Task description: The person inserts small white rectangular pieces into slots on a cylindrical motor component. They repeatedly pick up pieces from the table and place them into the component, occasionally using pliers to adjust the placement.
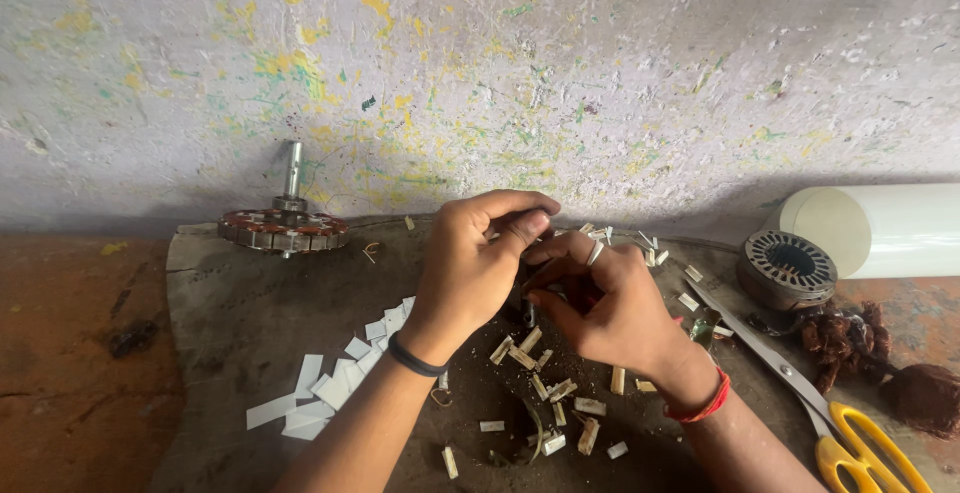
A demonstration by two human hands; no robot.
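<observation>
Two hands, the left hand [478,258] and right hand [605,303], pinch closed together on a small dark part [535,305], largely hidden, above the work board [230,323], where scattered offcuts [560,390] and cut white strips [325,385] suggest work well under way.

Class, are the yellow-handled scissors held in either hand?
No, the yellow-handled scissors lie on the bench at the right, apart from both hands.
</observation>
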